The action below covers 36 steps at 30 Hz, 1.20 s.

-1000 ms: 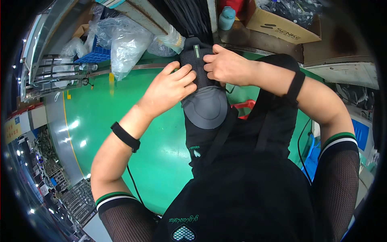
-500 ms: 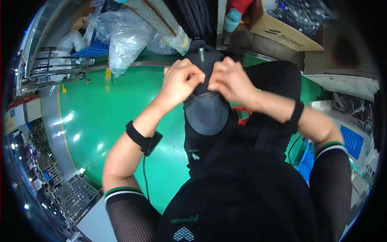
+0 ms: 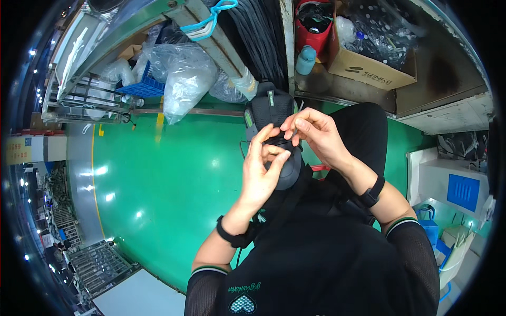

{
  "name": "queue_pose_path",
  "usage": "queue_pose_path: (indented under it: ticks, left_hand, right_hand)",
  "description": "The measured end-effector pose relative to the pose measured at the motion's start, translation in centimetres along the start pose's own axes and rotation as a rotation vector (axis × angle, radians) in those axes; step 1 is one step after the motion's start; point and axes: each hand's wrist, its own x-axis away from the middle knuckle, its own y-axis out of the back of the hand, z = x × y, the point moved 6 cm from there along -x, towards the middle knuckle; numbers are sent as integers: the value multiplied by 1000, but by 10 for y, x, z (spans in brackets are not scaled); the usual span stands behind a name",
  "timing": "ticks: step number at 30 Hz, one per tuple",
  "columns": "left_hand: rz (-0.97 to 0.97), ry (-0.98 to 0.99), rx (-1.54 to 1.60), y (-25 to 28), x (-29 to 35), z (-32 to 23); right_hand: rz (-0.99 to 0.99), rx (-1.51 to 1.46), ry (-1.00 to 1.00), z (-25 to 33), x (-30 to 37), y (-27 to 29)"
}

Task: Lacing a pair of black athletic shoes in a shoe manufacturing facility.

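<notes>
Head view: both hands have come together since half a second ago, when they flanked the black padded piece [image 3: 271,111] at its mesh section. Now they meet over its lower part, and green side patches show on the mesh end. Camera has shifted too; more of the shelf right of the piece is visible.

Piece lies over the person's left leg: textured black mesh above, smooth dark-grey rounded cap [image 3: 289,178] below, small label [image 3: 271,98] near the top. Left hand [image 3: 263,167] is at the piece's lower left, fingers curled, narrow gap to thumb. Right hand [image 3: 315,136] is at its right, thumb and fingertips nearly together. Can't tell if either pinches anything.

Upper left of the piece: crinkled clear plastic bags [image 3: 190,76], blue plastic crate [image 3: 150,88], worn metal post [image 3: 224,45] with blue cord [image 3: 211,23] looped on it. Above the piece: long glossy black strips [image 3: 258,39]. Upper right: teal bottle [image 3: 305,60], cardboard box [image 3: 363,73] of plastic-wrapped items. Left: shiny green floor [image 3: 168,168].
</notes>
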Motion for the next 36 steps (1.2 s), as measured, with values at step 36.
queue_pose_path:
  ticks: [36]
  left_hand:
    - [-298, 87, -492, 71, -23, 53]
  right_hand:
    - [-7, 1452, -128, -18, -20, 33]
